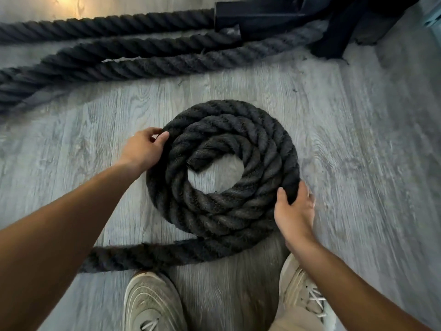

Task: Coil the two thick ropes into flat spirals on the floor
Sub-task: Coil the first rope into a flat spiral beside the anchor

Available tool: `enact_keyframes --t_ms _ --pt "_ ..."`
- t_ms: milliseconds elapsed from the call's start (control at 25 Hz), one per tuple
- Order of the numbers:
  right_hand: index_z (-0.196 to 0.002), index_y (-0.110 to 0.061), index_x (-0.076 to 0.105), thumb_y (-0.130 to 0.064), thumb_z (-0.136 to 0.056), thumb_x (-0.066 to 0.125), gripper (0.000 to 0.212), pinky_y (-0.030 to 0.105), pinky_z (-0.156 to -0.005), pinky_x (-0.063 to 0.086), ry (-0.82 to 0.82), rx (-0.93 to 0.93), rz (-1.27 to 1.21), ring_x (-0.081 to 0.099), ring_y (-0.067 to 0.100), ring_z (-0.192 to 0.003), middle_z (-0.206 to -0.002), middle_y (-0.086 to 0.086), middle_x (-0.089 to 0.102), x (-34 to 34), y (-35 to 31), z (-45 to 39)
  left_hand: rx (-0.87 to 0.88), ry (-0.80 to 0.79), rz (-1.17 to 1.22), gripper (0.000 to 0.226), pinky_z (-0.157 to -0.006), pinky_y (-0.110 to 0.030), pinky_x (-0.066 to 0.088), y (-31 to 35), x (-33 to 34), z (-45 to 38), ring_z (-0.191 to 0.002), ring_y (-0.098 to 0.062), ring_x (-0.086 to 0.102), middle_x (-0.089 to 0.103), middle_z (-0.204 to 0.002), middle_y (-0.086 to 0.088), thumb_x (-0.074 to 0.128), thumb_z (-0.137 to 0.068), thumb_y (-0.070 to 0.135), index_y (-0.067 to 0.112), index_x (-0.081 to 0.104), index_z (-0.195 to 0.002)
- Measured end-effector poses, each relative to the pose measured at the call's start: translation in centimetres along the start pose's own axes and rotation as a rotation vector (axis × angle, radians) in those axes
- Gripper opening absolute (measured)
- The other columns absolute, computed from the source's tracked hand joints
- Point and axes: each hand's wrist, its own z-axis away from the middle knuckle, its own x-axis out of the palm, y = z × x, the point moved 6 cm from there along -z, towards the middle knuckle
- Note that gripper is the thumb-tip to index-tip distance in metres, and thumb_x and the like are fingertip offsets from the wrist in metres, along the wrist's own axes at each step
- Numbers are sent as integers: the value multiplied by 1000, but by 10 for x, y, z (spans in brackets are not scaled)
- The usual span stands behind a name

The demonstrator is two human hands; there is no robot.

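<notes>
A thick black rope lies coiled in a flat spiral [238, 206] of about three turns on the grey wood floor, its cut end at the centre hole. Its loose tail [152, 254] runs off to the left under my left forearm. My left hand [143, 149] presses against the spiral's outer left edge, fingers curled on the outer turn. On the lower right edge, my right hand [294, 211] cups the outer turn, thumb on top. More thick black rope [133, 50] lies in long strands across the floor at the top.
A black metal frame base [274, 17] stands at the top right, with the upper ropes leading to it. My two beige shoes [152, 304] stand just below the spiral. Grey floor [370, 151] spreads right of the coil.
</notes>
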Motion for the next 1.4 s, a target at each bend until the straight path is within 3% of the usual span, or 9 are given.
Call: enact_keyframes --t_ms 120,240,360,480,640,800,960,1200,1400 --pt "-153 -29 37 -39 -96 58 62 45 -115 35 -94 -91 38 40 31 -140 -156 8 36 4 -22 -32 -96 64 85 43 -95 -45 53 -31 -5 25 -103 -28 66 71 -111 -5 52 -96 51 22 61 -127" --pt "-129 -24 64 -42 -83 75 50 38 -103 49 -145 -221 -32 63 17 -111 -119 -3 67 3 -77 -73 -267 102 307 39 -87 -49 58 -65 -1 71 -97 -26 68 70 -111 -10 58 -94 51 22 54 -120" --pt "-113 -19 72 -54 -69 83 57 32 -94 53 -103 -243 -20 68 13 -94 -100 -4 73 8 -122 -104 -434 22 500 39 -62 -42 62 -74 16 109 -77 -21 67 67 -102 -11 66 -94 38 16 48 -119" --pt "-116 -24 71 -60 -74 73 55 34 -98 51 -24 -192 -61 67 18 -107 -111 -3 73 9 -111 -89 -433 -92 481 51 -53 -34 58 -69 6 94 -74 -18 67 68 -103 -8 77 -85 40 16 50 -122" --pt "-146 -21 42 -47 -94 59 61 42 -109 35 28 -57 -107 42 29 -134 -144 9 46 12 -39 -6 -223 25 431 52 -67 -29 53 -41 -27 30 -80 -11 65 67 -115 -6 72 -89 41 21 55 -134" --pt "-156 -19 24 -37 -99 55 67 38 -112 30 -9 -59 -60 29 26 -145 -157 9 33 25 1 46 -54 -61 330 44 -87 -33 56 -6 -23 -7 -93 -13 69 71 -109 2 72 -91 33 23 61 -132" --pt "-149 -32 40 -49 -85 61 69 45 -112 40 -119 -76 -38 50 28 -133 -146 3 51 26 -8 -8 -137 29 339 40 -87 -43 59 -29 -21 -7 -92 -22 72 73 -102 -3 77 -85 36 23 64 -121" --pt "-115 -22 73 -40 -81 79 39 26 -88 51 -100 -290 50 68 15 -96 -98 -5 72 1 -110 -102 -350 209 515 44 -74 -49 59 -71 20 96 -85 -27 67 65 -97 -10 72 -85 47 17 47 -106" --pt "-125 -25 61 -51 -89 62 44 30 -81 44 -10 -179 26 60 22 -108 -113 -1 64 8 -88 -80 -321 258 587 48 -64 -30 48 -62 -6 62 -89 -19 61 56 -96 -1 74 -86 41 18 45 -117"
